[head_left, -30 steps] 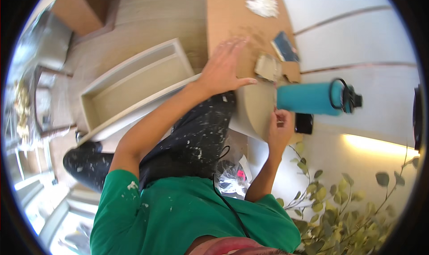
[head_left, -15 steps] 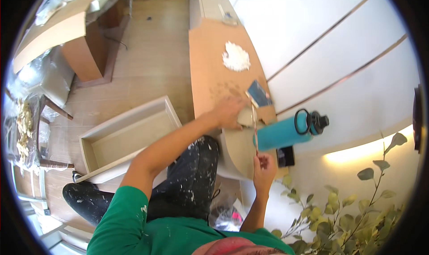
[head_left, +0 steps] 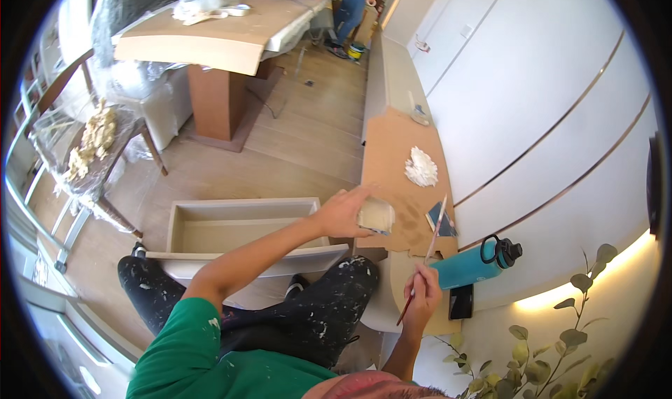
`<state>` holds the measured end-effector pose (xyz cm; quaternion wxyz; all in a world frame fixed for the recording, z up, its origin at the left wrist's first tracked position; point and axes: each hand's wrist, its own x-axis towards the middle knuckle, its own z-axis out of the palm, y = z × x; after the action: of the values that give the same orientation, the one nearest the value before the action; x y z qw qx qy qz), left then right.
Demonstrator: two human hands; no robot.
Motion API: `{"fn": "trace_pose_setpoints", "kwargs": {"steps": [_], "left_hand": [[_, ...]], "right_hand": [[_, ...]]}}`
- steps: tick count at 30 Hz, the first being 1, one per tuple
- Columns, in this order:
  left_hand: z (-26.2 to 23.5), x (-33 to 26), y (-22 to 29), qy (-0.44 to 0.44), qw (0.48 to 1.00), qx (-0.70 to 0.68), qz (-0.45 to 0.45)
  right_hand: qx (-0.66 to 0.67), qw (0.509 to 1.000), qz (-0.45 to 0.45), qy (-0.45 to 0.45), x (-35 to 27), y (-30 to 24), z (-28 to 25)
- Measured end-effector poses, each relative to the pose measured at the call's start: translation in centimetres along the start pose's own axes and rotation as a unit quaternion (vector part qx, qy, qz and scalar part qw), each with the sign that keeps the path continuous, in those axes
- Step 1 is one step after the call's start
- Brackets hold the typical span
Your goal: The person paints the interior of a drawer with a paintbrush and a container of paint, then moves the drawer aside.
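My left hand [head_left: 343, 213] grips a small clear cup [head_left: 376, 215] holding beige paint, tilted over the near end of the cardboard [head_left: 392, 136] on the bench. Between the fingers of my right hand [head_left: 423, 294] is a thin paintbrush [head_left: 435, 232], its tip pointing up and away, apart from the cup. Beyond the brush lies a blue flat piece [head_left: 442, 220], perhaps sandpaper. A teal water bottle [head_left: 467, 264] rests on its side by my right hand, with a dark phone [head_left: 461, 301] nearer me. A crumpled white wad [head_left: 421, 166] sits farther along the cardboard.
A beige drawer [head_left: 245, 205] stands on the floor left of the bench, by my knees. Farther off are a covered table [head_left: 189, 31] and a plastic-wrapped chair [head_left: 105, 140]. Leafy stems [head_left: 535, 364] rise at lower right. Another person [head_left: 353, 7] stands at the back.
The view has swung left. My left hand has drawn the cup away from the brush, toward the drawer side. The brush has lifted out of the cup and now tilts upward in my right hand.
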<state>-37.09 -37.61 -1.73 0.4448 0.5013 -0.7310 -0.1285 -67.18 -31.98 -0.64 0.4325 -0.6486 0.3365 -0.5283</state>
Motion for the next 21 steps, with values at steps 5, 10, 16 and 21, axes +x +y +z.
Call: {"fn": "trace_pose_setpoints", "kwargs": {"steps": [5,10,16,21], "left_hand": [[-11.0,-6.9,2.8,0.041,0.995,0.038,-0.085],[-18.2,-13.4,5.7,0.08,0.98,0.106,-0.148],[-20.5,-18.4,6.6,0.127,0.959,0.127,-0.219],[-18.8,-20.0,5.0,0.145,0.952,0.1,-0.252]], "right_hand": [[0.35,0.929,0.099,-0.068,5.6,0.6,7.6],[0.395,0.898,0.107,-0.162,8.0,3.6,18.2],[0.442,0.834,0.185,-0.273,8.8,6.2,29.3],[0.459,0.762,0.31,-0.336,7.6,7.3,34.0]]}}
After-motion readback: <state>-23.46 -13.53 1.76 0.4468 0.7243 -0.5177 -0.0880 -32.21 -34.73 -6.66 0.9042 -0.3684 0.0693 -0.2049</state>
